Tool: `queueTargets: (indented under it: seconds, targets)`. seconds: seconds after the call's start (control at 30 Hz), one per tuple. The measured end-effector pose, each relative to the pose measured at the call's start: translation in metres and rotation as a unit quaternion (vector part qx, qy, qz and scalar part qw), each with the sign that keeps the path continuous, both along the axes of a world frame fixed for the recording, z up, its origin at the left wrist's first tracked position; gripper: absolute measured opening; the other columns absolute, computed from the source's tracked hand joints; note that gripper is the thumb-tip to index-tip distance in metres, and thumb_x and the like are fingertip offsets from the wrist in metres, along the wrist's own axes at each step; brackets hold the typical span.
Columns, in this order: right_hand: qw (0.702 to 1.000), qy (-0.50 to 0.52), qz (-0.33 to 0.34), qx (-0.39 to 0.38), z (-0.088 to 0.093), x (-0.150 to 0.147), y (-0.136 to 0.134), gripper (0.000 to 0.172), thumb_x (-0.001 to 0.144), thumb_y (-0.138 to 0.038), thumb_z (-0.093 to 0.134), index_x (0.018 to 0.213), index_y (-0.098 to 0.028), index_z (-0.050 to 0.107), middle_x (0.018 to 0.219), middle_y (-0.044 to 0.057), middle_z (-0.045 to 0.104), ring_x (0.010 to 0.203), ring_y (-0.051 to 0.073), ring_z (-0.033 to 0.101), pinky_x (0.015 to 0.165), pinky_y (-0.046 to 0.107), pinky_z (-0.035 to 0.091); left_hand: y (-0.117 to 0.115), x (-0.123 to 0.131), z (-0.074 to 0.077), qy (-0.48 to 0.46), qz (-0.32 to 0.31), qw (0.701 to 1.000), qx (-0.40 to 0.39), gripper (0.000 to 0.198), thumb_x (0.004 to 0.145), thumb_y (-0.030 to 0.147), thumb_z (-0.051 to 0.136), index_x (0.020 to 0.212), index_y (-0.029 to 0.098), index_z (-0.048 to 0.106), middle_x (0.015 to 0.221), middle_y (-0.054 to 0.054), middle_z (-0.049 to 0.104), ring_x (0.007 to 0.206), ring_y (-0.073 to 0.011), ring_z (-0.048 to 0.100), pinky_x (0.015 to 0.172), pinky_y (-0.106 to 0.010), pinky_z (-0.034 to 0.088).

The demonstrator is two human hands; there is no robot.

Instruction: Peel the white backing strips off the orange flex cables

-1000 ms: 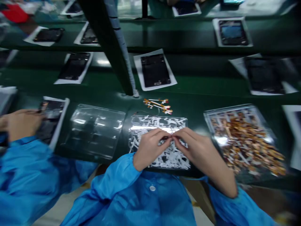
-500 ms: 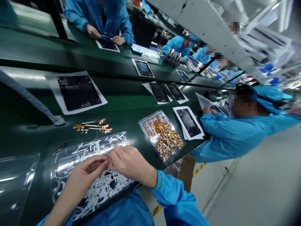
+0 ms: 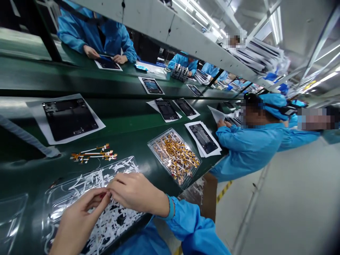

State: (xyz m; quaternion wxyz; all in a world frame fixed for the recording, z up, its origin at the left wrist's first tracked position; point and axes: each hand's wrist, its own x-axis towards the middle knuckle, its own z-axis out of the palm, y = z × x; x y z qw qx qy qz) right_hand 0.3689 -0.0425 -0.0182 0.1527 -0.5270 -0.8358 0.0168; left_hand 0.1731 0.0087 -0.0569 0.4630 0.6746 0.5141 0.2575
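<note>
My left hand (image 3: pixel 77 221) and my right hand (image 3: pixel 135 193) meet fingertip to fingertip over a clear plastic tray (image 3: pixel 63 193) full of white paper strips. Between the fingertips they pinch a small part with a reddish end (image 3: pixel 104 194); most of it is hidden. A few orange flex cables (image 3: pixel 92 154) lie loose on the green bench just beyond the tray. To the right stands a second clear tray (image 3: pixel 159 141) heaped with orange flex cables.
A dark device on white paper (image 3: pixel 67 118) lies on the green belt behind. More such devices (image 3: pixel 166 109) run along the belt. A co-worker in a blue gown (image 3: pixel 249 148) works at my right; others sit across the line. An overhead shelf (image 3: pixel 186 39) crosses above.
The view has swung from looking down at the tray to looking right along the line. My two hands stay pinched together over the strip tray.
</note>
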Motion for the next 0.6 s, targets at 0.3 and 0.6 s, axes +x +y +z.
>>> queueTargets:
  seconds: [0.3,0.6]
  targets:
    - [1.000,-0.020,-0.014,0.015,-0.004,-0.001,-0.011,0.030,0.112,-0.031,0.033,0.108,-0.017,0.059,0.102,0.003,0.066,0.088,0.014,0.063,0.065,0.029,0.046,0.005,-0.004,0.001,-0.005,-0.024,0.998,-0.060,0.047,0.062,0.065,0.083,0.083,0.023,0.079,0.080,-0.005,0.082,0.075,-0.0288,0.080,0.066,-0.028,0.065]
    - [0.992,-0.103,-0.021,0.076,-0.010,-0.009,-0.010,0.019,0.107,-0.022,0.041,0.095,-0.015,0.055,0.088,0.004,0.060,0.076,0.018,0.061,0.061,0.032,0.044,-0.002,0.013,0.029,-0.037,0.067,0.984,-0.161,0.044,0.042,0.056,0.085,0.069,0.022,0.079,0.071,-0.004,0.079,0.079,-0.0320,0.079,0.071,-0.031,0.066]
